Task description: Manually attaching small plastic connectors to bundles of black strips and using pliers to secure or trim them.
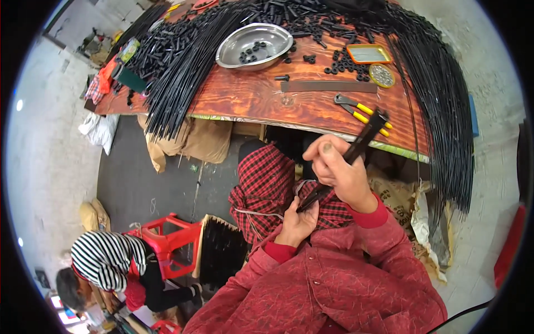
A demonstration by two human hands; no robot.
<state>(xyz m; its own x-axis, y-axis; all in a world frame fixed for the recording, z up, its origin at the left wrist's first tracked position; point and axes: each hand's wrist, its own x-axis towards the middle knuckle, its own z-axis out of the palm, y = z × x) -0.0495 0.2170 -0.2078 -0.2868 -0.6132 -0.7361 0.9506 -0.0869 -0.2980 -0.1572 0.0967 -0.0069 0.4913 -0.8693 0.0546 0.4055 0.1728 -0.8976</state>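
A long, dark, rod-like black piece [364, 137] with a notched upper end slants across my lap. My right hand [346, 173] is wrapped round its upper part, with thumb and index finger raised near each other. Around its lower end my left hand [298, 224] is closed, palm up, above the red-and-black checked cloth [266, 186] on my legs. Just beyond the right hand, at the table's front edge, lie end-cutting pliers [359, 111] with yellow handles, partly behind the black piece.
The wooden table [239, 100] holds a metal bowl [221, 54], black rings [335, 65], a brown strip [328, 86], an orange-rimmed tray [384, 60] and a yellow dish [392, 79]. Long black rods [450, 122] overhang its edge. A person [111, 259] bends beside a red stool [172, 236].
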